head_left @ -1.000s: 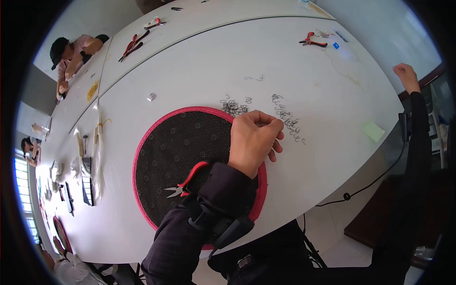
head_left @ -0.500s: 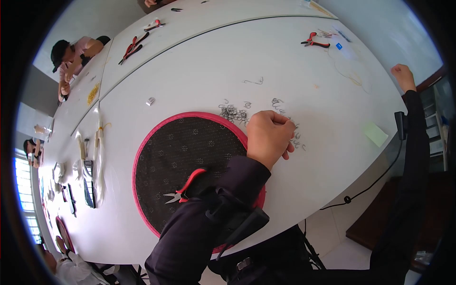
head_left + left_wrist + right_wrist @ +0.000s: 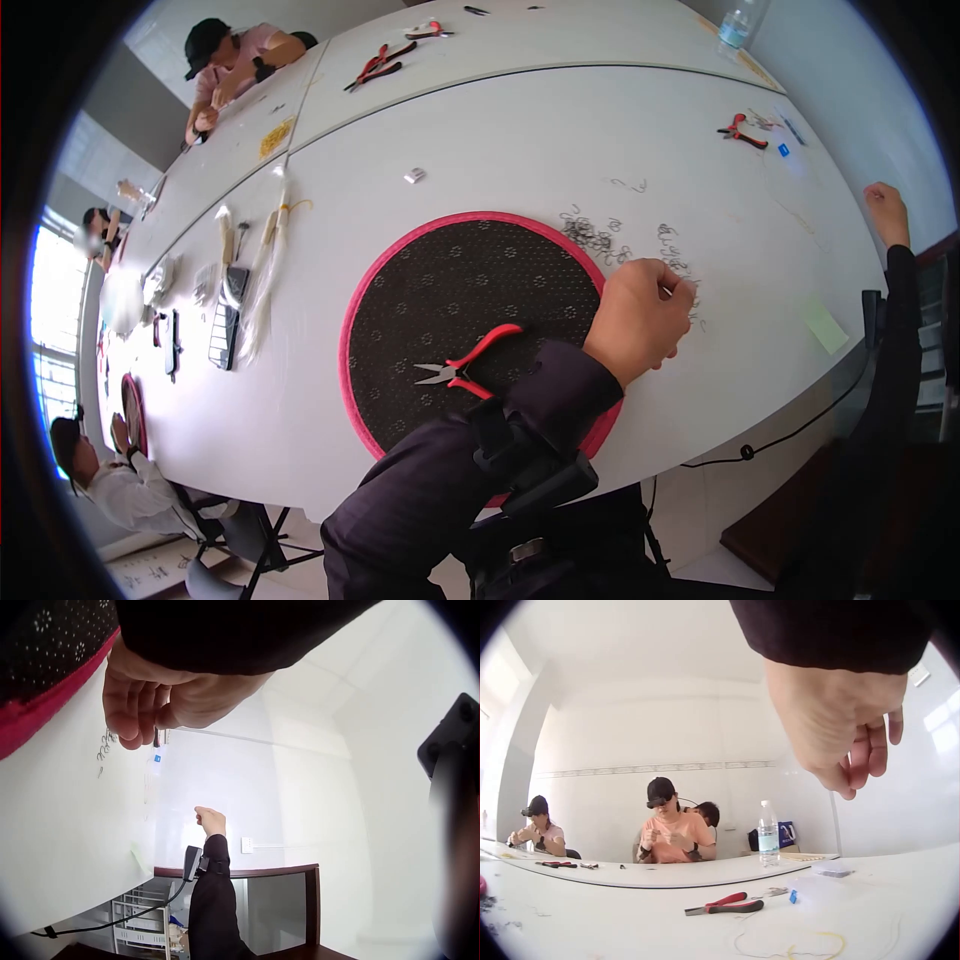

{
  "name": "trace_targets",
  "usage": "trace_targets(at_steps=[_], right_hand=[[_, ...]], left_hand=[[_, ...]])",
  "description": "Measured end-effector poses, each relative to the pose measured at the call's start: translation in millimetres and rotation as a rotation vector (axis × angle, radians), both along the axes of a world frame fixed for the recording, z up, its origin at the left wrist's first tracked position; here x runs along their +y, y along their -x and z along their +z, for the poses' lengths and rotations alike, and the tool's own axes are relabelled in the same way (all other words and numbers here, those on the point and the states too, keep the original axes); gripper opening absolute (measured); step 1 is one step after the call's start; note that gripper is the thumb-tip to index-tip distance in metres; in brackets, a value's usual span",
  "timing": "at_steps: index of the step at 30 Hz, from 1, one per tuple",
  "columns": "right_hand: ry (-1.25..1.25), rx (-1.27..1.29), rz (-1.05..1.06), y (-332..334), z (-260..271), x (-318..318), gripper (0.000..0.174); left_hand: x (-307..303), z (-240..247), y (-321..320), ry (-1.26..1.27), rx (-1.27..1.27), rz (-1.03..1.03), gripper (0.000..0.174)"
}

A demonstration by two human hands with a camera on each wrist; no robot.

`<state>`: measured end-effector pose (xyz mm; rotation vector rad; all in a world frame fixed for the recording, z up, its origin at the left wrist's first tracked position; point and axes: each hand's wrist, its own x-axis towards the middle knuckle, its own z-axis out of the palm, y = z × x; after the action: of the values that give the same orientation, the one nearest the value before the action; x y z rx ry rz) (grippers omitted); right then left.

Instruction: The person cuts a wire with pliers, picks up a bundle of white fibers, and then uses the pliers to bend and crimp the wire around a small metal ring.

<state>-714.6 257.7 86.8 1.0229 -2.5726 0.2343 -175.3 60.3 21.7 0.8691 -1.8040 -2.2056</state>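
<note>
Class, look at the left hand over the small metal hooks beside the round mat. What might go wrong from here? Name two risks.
The left hand curls over loose hooks on the smooth table; a sweep of that hand might scatter them toward the near edge. The sleeve lies close to the pliers on the mat; drawing the arm back may knock them.

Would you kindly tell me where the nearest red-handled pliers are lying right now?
In the head view, the red-handled pliers lie on the round black mat, toward its near edge, just left of the left arm's dark sleeve.
</note>
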Motion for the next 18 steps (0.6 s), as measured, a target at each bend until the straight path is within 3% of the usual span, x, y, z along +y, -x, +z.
trace_targets(at_steps=[3, 7, 14, 18], right_hand=[[-0.017, -0.080, 0.077, -16.3, 8.1, -15.7, 0.021], [0.021, -0.001, 0.245, -64.7, 5.4, -44.6, 0.022], [0.056, -0.072, 0.611, -283.8, 9.0, -120.2, 0.018], [0.070, -0.078, 0.762, -386.4, -1.1, -144.9, 0.014]], left_hand=[[-0.7, 2.3, -23.7, 0.118, 0.045, 0.026, 0.026], [-10.7, 13.0, -77.9, 0.222, 0.104, 0.070, 0.027], [-44.7, 10.2, -184.8, 0.293, 0.064, 0.463, 0.018], [-97.5, -10.2, -252.4, 0.798, -0.110, 0.776, 0.017]])
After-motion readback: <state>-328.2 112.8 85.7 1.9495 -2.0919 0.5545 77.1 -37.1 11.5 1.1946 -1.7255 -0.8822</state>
